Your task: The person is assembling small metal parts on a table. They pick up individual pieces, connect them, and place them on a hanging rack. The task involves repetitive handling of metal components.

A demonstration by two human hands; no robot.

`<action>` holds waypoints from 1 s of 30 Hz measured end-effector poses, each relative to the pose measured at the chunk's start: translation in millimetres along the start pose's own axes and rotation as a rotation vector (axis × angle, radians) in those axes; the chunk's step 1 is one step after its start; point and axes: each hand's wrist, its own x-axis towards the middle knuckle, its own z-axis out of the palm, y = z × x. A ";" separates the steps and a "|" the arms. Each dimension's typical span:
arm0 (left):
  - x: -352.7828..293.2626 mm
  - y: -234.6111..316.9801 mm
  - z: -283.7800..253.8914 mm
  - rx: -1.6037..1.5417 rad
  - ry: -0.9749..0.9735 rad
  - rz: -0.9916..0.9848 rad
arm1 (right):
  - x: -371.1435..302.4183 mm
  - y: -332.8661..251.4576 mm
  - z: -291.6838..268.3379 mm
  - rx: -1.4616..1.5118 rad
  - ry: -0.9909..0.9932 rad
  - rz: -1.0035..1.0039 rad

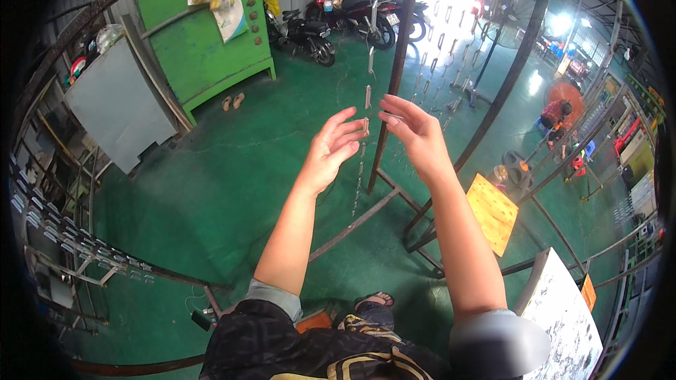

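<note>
A hanging line of small metal links [367, 96] runs down in front of me, with a thin chain [358, 183] below. My left hand [328, 149] is at the left of this line, fingers stretched and thumb apart. Its fingertips seem to touch one small link [366, 127]. To the right of the line, my right hand [417, 132] has its thumb and fingers brought together. A thin, pale metal piece [391, 118] shows between them; its exact kind is too small to make out.
A dark metal frame [403, 35] rises just beyond my right hand, with more hanging links [440, 35] behind it. A yellow wooden board [491, 212] lies at right. A green cabinet [201, 49] and motorcycles [303, 35] stand far off. A person [556, 116] is bent over at far right.
</note>
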 end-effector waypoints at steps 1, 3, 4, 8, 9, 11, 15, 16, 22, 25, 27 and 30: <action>0.7 0.4 -1.3 0.008 0.004 0.008 | -1.0 -0.4 -2.3 -0.006 0.008 0.005; 4.9 0.9 -3.8 0.022 0.012 0.020 | -5.4 -0.8 -7.5 -0.017 0.023 0.020; 7.5 -1.2 -4.1 0.043 0.023 0.040 | -8.5 1.4 -11.5 -0.011 0.033 0.024; 5.4 -17.6 -11.2 0.063 0.084 0.029 | -25.0 7.4 -32.4 -0.011 0.088 0.065; 2.3 -26.5 -17.7 0.093 0.118 0.016 | -30.1 8.0 -36.5 -0.014 0.102 0.081; -3.2 -51.4 -30.1 0.145 0.177 -0.008 | -44.6 12.3 -48.5 -0.034 0.135 0.086; -26.9 -121.4 -61.1 0.340 0.318 -0.173 | -86.9 24.1 -75.3 -0.067 0.215 0.150; -36.6 -137.1 -69.8 0.385 0.329 -0.219 | -99.1 29.3 -82.0 -0.081 0.227 0.159; -89.9 -207.8 -83.0 0.521 0.298 -0.431 | -192.3 39.7 -118.5 -0.161 0.385 0.310; -112.1 -231.8 -78.0 0.420 0.296 -0.477 | -240.0 32.9 -127.0 -0.209 0.488 0.385; -119.0 -243.3 -70.0 0.422 0.273 -0.464 | -270.3 30.4 -131.9 -0.232 0.539 0.419; -125.5 -254.5 -52.5 0.433 0.259 -0.430 | -307.3 19.9 -134.7 -0.228 0.633 0.431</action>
